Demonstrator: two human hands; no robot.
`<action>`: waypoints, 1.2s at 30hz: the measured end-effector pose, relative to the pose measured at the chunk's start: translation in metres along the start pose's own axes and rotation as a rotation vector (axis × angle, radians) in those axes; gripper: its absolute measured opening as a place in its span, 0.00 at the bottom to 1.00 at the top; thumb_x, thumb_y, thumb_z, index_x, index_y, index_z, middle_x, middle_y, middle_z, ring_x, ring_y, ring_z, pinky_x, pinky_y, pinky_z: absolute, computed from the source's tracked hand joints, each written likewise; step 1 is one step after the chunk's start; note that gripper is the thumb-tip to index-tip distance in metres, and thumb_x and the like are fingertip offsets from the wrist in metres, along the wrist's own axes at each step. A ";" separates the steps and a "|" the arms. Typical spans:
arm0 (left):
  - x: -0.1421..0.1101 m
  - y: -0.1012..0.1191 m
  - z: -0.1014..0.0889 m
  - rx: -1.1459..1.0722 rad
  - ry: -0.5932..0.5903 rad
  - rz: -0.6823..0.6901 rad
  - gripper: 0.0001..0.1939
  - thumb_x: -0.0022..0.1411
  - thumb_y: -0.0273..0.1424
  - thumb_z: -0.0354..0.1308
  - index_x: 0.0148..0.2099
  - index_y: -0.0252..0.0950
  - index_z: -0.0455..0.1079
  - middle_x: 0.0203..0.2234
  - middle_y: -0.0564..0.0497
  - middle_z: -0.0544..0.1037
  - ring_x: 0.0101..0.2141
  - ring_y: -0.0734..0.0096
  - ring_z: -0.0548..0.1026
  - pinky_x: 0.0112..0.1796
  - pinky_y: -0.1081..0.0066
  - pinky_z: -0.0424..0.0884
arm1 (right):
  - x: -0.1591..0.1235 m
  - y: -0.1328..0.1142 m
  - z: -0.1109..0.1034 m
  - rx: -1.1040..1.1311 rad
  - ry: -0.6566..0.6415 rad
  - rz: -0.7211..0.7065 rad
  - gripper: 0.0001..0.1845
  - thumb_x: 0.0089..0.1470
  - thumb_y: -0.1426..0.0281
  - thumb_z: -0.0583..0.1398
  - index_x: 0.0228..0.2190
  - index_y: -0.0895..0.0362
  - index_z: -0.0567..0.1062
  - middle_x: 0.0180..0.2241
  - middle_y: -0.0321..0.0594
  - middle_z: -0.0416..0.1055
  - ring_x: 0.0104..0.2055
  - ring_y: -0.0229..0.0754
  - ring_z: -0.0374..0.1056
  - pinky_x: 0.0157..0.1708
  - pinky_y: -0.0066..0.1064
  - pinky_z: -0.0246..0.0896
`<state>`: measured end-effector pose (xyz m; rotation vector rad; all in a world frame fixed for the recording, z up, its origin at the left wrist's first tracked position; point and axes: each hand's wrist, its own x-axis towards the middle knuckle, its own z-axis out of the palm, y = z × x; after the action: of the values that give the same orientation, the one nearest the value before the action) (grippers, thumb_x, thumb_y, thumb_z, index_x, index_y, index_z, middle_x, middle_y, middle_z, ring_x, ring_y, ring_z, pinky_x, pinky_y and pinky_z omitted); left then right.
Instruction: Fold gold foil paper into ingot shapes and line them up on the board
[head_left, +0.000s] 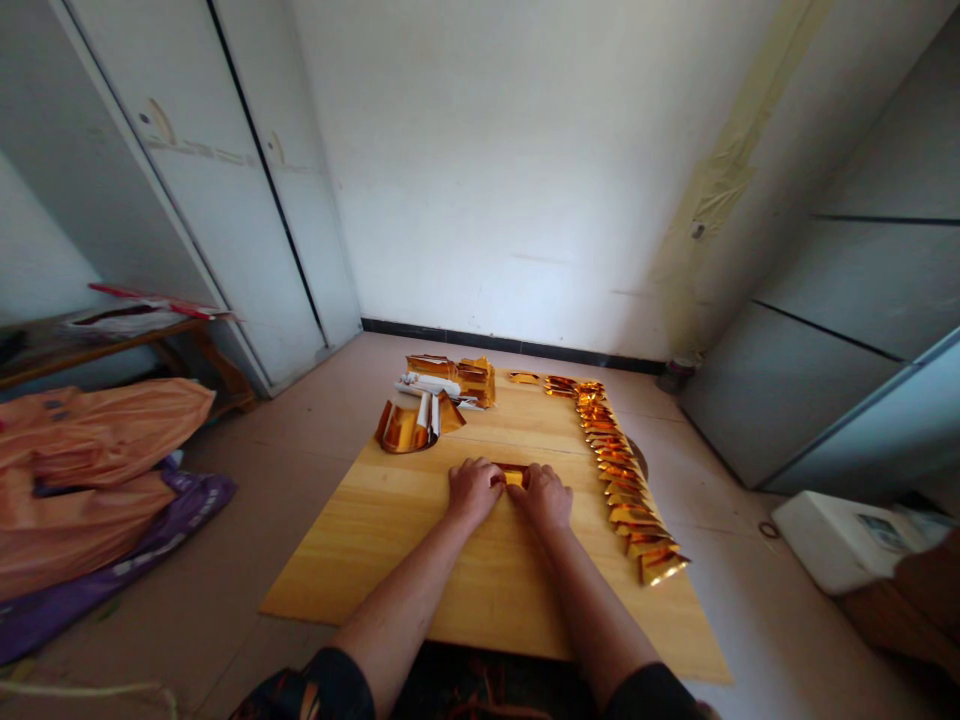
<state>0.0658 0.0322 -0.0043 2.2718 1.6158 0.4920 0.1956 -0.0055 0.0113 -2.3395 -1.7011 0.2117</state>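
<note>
Both hands meet over the middle of a wooden board [390, 560], working on one sheet of gold foil paper [514, 478]. My left hand [474, 490] has its fingers curled on the sheet's left end. At the right end, my right hand [547, 494] pinches it the same way. The paper looks partly rolled or folded, with a dark reddish strip at its far edge; the fingers hide its ends. Beyond my left hand lie curled sheets of gold paper [405, 428] and a stack of more gold and white sheets [474, 382].
A long row of folded gold paper pieces [621, 470] runs down the board's right side. One gold piece [523, 377] lies at the far edge. Orange and purple bags [97, 480] lie left on the floor; a white box [840, 540] and grey cabinet [840, 330] stand right.
</note>
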 end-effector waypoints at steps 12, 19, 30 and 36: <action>0.006 -0.010 -0.007 -0.087 -0.084 0.045 0.14 0.58 0.23 0.53 0.36 0.45 0.76 0.39 0.56 0.78 0.44 0.67 0.71 0.45 0.65 0.60 | 0.016 0.022 0.002 0.154 -0.103 0.002 0.09 0.47 0.74 0.57 0.31 0.54 0.76 0.35 0.37 0.74 0.37 0.38 0.68 0.33 0.25 0.52; 0.006 -0.015 -0.009 -0.122 -0.105 0.078 0.19 0.55 0.18 0.50 0.38 0.45 0.76 0.41 0.57 0.78 0.45 0.69 0.71 0.46 0.67 0.61 | 0.021 0.035 0.005 0.257 -0.106 -0.022 0.13 0.48 0.80 0.54 0.29 0.55 0.77 0.32 0.37 0.75 0.35 0.36 0.68 0.33 0.22 0.54; 0.000 -0.020 0.000 -0.034 -0.024 0.173 0.14 0.57 0.25 0.54 0.43 0.44 0.74 0.41 0.51 0.75 0.46 0.66 0.68 0.45 0.66 0.61 | 0.017 0.032 0.005 0.115 -0.042 -0.042 0.11 0.54 0.74 0.54 0.34 0.54 0.77 0.35 0.39 0.68 0.31 0.34 0.66 0.29 0.22 0.51; -0.004 -0.022 0.003 -0.080 0.067 0.239 0.13 0.55 0.23 0.55 0.42 0.41 0.72 0.41 0.50 0.71 0.45 0.67 0.68 0.45 0.68 0.62 | 0.013 0.031 0.005 0.126 -0.032 -0.044 0.10 0.53 0.76 0.54 0.33 0.55 0.75 0.35 0.37 0.67 0.31 0.33 0.65 0.29 0.22 0.51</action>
<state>0.0478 0.0349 -0.0170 2.4235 1.3331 0.6843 0.2263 -0.0018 -0.0019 -2.2174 -1.6994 0.3395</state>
